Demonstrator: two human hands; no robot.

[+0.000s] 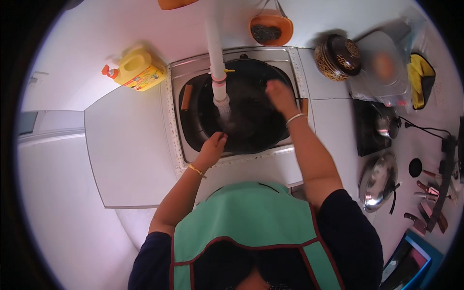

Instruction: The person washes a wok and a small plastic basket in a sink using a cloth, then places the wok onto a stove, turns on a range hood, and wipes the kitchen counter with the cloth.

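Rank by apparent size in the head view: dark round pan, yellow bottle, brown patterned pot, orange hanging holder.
1. Dark round pan, clearly largest
2. Yellow bottle and brown patterned pot: too close to rank
3. Orange hanging holder, smallest

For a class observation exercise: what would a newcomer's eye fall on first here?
Probably the green apron, broad across the lower middle. Next comes the big black pan filling most of the sink, with a white pipe above it, the left grip at its near edge and the blurred right grip over it. Left of the sink, the yellow jug stands out.
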